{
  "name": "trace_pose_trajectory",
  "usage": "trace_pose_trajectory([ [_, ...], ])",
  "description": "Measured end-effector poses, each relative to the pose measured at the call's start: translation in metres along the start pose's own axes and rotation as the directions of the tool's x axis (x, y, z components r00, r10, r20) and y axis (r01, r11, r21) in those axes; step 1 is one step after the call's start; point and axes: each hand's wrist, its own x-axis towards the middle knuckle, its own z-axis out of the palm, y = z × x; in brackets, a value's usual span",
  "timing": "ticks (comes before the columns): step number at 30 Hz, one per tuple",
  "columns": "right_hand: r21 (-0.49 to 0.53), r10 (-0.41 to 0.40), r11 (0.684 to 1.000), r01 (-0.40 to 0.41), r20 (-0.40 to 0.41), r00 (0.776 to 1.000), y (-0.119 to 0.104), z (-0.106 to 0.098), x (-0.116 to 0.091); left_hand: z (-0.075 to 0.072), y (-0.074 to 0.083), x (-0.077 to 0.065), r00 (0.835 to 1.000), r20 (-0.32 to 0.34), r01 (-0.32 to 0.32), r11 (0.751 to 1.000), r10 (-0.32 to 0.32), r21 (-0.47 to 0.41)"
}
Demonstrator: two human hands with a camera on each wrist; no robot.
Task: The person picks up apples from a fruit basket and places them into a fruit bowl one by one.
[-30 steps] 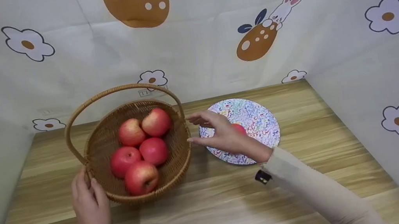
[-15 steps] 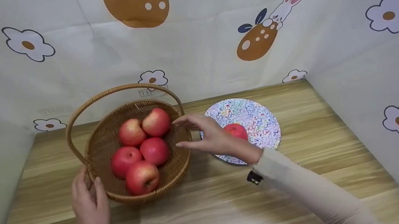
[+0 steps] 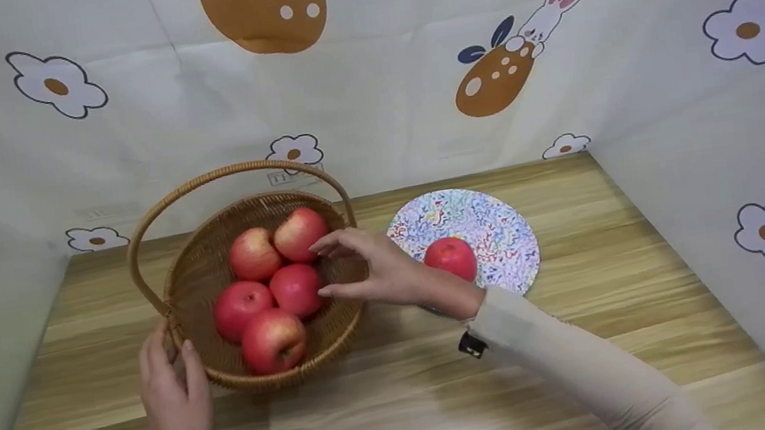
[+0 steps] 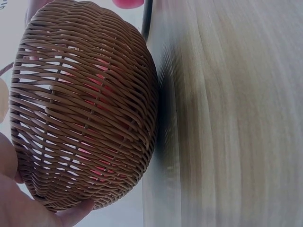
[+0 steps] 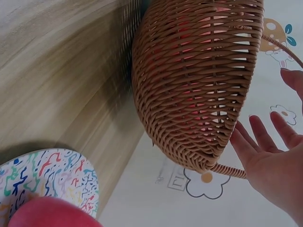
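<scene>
A wicker basket (image 3: 188,282) with a tall arched handle stands at left and holds several red apples (image 3: 272,338). My left hand (image 3: 178,393) grips its left rim near the handle's foot; in the left wrist view the fingers (image 4: 75,213) lie against the weave. Over the basket's right rim reaches my right hand (image 3: 386,267), thumb and fingers apart, holding nothing. Its fingertips are close to the small red apple (image 3: 296,291) at the right of the group; whether they touch cannot be told. Another apple (image 3: 451,259) sits on a speckled round plate (image 3: 498,228).
The wood-grain table (image 3: 611,272) runs under everything. A pale curtain (image 3: 380,94) printed with flowers and rabbits stands behind and at both sides. The plate lies just right of the basket, under my right forearm.
My right hand has moved left, from beside the basket's right rim to over its inside, uncovering the apple on the plate. The left hand and basket have stayed in place.
</scene>
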Motion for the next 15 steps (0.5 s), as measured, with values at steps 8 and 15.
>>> trace_pose_trajectory([
  [8,-0.028,0.029,0.999,-0.027,0.067,0.997,-0.004,0.008,0.007,0.001,-0.001,0.000,1.000,-0.006,0.001,1.000,-0.001,-0.018],
  [15,-0.025,0.043,0.999,-0.041,0.112,0.993,-0.004,0.015,0.011,0.002,-0.002,0.000,1.000,-0.020,-0.022,0.999,0.022,-0.028],
])
